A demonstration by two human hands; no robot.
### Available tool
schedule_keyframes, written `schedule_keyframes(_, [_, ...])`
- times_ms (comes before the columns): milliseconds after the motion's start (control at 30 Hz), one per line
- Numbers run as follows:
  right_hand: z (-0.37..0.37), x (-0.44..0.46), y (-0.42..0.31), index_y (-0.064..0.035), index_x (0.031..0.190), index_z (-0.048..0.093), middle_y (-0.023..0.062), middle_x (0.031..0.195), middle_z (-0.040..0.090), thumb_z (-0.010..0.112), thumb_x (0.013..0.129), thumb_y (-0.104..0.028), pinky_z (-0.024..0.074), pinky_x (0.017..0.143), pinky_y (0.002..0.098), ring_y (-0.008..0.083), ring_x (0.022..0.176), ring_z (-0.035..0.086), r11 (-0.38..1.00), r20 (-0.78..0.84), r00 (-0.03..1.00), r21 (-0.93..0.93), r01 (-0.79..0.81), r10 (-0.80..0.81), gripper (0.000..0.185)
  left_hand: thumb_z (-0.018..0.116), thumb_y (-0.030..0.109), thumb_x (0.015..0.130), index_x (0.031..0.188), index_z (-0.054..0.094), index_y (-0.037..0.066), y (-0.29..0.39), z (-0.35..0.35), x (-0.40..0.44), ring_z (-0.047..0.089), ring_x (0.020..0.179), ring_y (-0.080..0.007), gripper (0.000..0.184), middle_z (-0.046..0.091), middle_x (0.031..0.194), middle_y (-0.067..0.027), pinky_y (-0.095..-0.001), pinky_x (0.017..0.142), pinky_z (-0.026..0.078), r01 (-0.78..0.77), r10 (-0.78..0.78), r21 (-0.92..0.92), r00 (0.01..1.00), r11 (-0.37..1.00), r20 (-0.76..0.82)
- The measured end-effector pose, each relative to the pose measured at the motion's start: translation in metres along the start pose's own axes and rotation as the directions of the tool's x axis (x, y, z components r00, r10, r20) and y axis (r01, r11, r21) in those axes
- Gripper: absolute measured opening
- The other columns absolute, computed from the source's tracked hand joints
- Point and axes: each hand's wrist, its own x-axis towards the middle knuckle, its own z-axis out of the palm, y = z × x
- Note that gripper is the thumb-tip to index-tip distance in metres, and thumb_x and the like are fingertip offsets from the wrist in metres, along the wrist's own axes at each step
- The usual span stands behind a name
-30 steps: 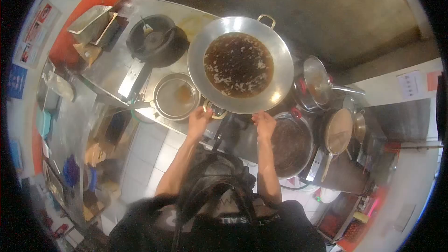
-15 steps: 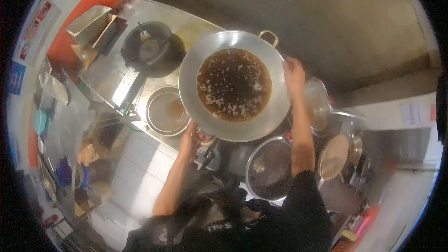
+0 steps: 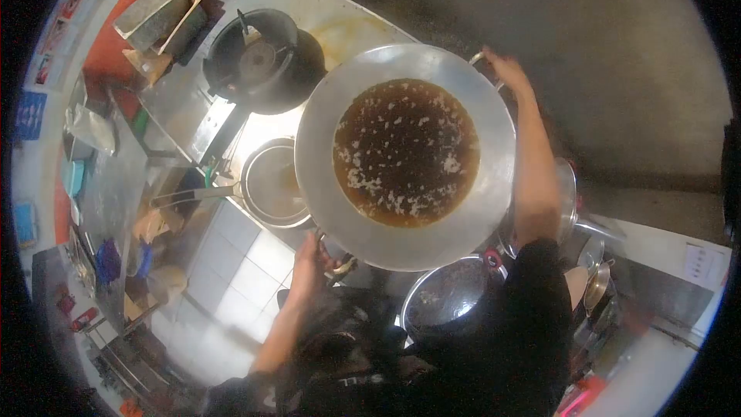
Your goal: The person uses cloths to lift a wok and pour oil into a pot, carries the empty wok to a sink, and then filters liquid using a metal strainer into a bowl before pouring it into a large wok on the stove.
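Observation:
A wide metal wok is in the middle of the view, holding dark brown liquid with pale flecks floating on it. With my left hand I grip the wok's near loop handle, fingers closed around it. My right hand is at the opposite loop handle on the far right of the rim, fingers curled over it. Left of the wok, partly under its rim, sits a round strainer with a long handle.
A black burner ring stands on the metal counter. Metal tins are at the far left corner. Below the wok is a round lidded pot. More pans and a sieve are on the right, beyond my arm.
My right hand has moved from the wok's side rim up to its far handle. The wok looks larger, nearer the camera and shifted slightly right. My left hand keeps its handle.

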Motion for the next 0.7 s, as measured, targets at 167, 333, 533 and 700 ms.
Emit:
schedule_keyframes(167, [0.007, -0.003, -0.01, 0.0096, 0.132, 0.045, 0.0284, 0.135, 0.046, 0.047, 0.085, -0.067, 0.0357, 0.106, 0.0432, 0.0398, 0.127, 0.045, 0.997, -0.071, 0.995, -0.037, -0.067, 0.064, 0.09, 0.039, 0.049, 0.099, 0.086, 0.043, 0.008, 0.002, 0.007, -0.004, 0.043, 0.061, -0.0132, 0.043, 0.04, 0.069, -0.0002, -0.0354, 0.07, 0.05, -0.056, 0.059, 0.113, 0.998, 0.992, -0.023])
schedule_keyframes(333, [0.001, -0.008, -0.014, 0.01, 0.134, 0.042, 0.0295, 0.139, 0.04, 0.047, 0.088, -0.062, 0.0327, 0.109, 0.0417, 0.0391, 0.131, 0.04, 0.997, -0.075, 0.997, -0.075, -0.022, 0.016, 0.086, 0.039, 0.049, 0.099, 0.087, 0.045, 0.007, -0.011, -0.003, 0.004, 0.045, 0.061, -0.0129, 0.044, 0.04, 0.07, -0.0005, -0.0351, 0.067, 0.052, -0.116, 0.12, 0.227, 0.993, 0.967, -0.007])
schedule_keyframes(533, [-0.005, -0.034, -0.049, 0.0078, 0.133, 0.044, 0.0295, 0.137, 0.043, 0.046, 0.089, -0.061, 0.033, 0.108, 0.0422, 0.0411, 0.129, 0.042, 0.996, -0.05, 0.999, -0.09, -0.009, 0.004, 0.082, 0.038, 0.047, 0.1, 0.088, 0.046, 0.007, -0.009, -0.005, 0.005, 0.045, 0.061, -0.0131, 0.042, 0.04, 0.071, -0.0007, -0.0355, 0.067, 0.052, -0.072, 0.07, 0.188, 0.997, 0.979, 0.02])
schedule_keyframes(700, [-0.012, -0.041, -0.041, -0.0021, 0.135, 0.048, 0.0298, 0.132, 0.049, 0.048, 0.089, -0.059, 0.0345, 0.106, 0.0423, 0.041, 0.126, 0.046, 0.996, -0.081, 0.996, -0.089, 0.027, -0.035, 0.073, 0.039, 0.045, 0.101, 0.085, 0.045, 0.007, -0.005, 0.004, 0.0, 0.044, 0.064, -0.0136, 0.042, 0.04, 0.073, -0.0016, -0.0343, 0.07, 0.05, -0.058, 0.059, 0.162, 0.998, 0.985, 0.001])
